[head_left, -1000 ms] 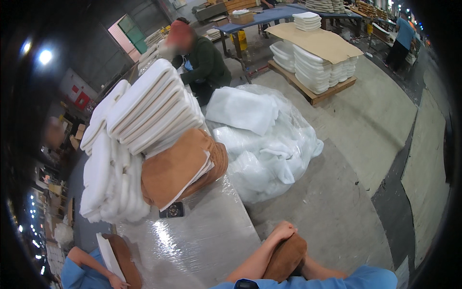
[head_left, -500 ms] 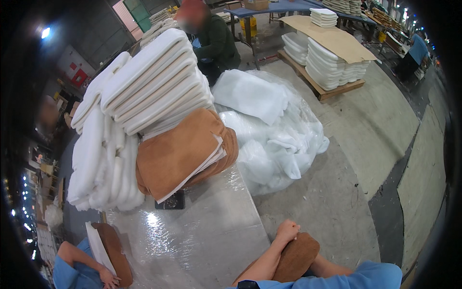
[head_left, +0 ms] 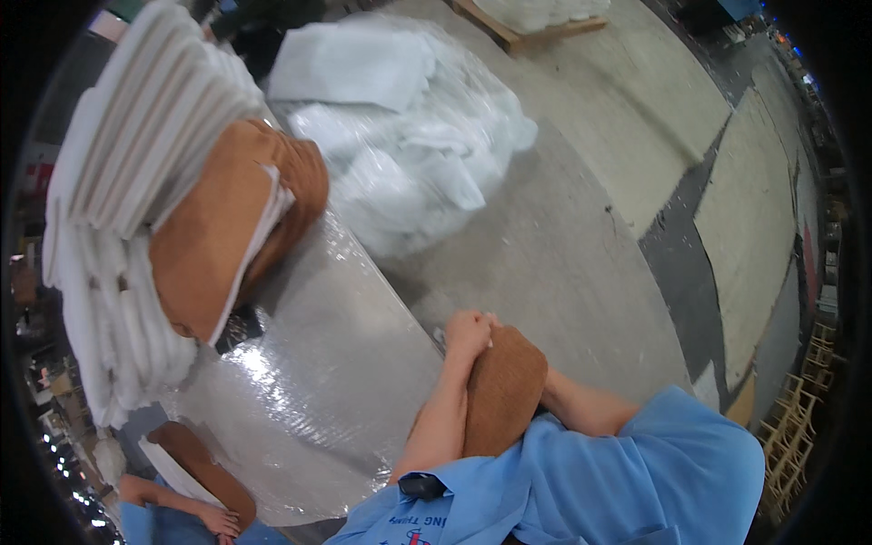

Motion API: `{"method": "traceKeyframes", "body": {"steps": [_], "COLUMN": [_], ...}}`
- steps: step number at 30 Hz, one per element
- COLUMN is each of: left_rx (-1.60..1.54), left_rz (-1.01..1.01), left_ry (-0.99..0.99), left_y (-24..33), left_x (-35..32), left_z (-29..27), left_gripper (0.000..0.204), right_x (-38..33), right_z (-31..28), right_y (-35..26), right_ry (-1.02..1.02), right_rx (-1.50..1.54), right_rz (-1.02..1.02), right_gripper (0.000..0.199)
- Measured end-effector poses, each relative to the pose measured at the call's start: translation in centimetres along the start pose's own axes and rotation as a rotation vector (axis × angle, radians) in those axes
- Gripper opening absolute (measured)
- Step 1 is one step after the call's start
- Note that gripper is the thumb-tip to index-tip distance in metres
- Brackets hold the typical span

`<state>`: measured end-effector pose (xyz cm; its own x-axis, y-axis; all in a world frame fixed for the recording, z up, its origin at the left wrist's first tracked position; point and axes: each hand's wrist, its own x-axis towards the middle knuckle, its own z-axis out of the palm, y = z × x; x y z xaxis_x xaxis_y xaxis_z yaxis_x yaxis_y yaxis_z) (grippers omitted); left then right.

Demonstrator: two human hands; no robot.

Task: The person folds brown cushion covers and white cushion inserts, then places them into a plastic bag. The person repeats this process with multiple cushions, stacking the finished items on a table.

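A brown suede-like cushion cover [head_left: 505, 391] with rounded corners is held upright against my body. My left hand [head_left: 469, 332] is closed at its top edge, fingers curled in, with a bit of white showing beside them. My right forearm [head_left: 586, 400] passes behind the cover, which hides the right hand and its fingers. To the left, a stack of brown covers with white edges [head_left: 213, 227] leans on a pile of white padding [head_left: 136, 136] on the plastic-wrapped table [head_left: 309, 400].
A co-worker's hand [head_left: 218, 521] rests on another brown and white piece [head_left: 204, 463] at lower left. Beyond the table edge sits a big clear bag of white padding [head_left: 409, 145]. A wooden pallet [head_left: 554, 34] stands farther back; wooden frames [head_left: 795, 418] are at the right rim.
The view has tilted down and turned right, so the piles sit farther up and left. My left hand stays on the brown cushion cover; more of it and my shirt shows.
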<state>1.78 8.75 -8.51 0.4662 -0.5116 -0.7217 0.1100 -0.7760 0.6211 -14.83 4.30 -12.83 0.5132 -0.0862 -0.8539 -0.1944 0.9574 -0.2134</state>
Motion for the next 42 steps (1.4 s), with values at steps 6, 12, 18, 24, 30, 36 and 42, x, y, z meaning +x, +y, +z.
{"method": "traceKeyframes", "body": {"steps": [6, 12, 18, 24, 30, 36, 42], "left_rx": [-0.066, -0.111, 0.016, 0.011, -0.087, -0.038, -0.171], "left_rz": [-0.014, 0.004, 0.138, 0.177, 0.099, 0.065, -0.040], "left_ry": [0.033, 0.155, 0.327, 0.274, 0.257, 0.340, 0.127], "left_y": [-1.7, -3.2, -4.0, -3.0, -3.9, -4.3, -3.9], "left_x": [0.8, 0.6, -0.1, -0.9, -0.3, -0.3, -0.6], "left_z": [0.1, -0.1, 0.7, 1.6, 1.1, 1.7, 0.0], "left_gripper": [0.036, 0.041, 0.038, 0.036, 0.034, 0.032, 0.031], "right_x": [0.4, 1.6, 2.9, 4.1, -0.7, 0.9, 4.3], "right_z": [1.1, 2.2, 2.3, 0.0, 6.9, 6.3, 3.8], "right_y": [-1.5, -2.4, -1.3, -0.6, -3.3, -4.1, -1.6], "right_ry": [0.006, -0.029, -0.157, -0.239, -0.102, -0.033, 0.206], "right_rx": [-0.078, -0.108, 0.092, 0.213, -0.509, -0.953, -0.320], "right_rz": [0.046, 0.093, 0.171, 0.206, -0.144, -0.140, 0.099], "right_gripper": [0.041, 0.042, 0.043, 0.045, 0.038, 0.030, 0.045]}}
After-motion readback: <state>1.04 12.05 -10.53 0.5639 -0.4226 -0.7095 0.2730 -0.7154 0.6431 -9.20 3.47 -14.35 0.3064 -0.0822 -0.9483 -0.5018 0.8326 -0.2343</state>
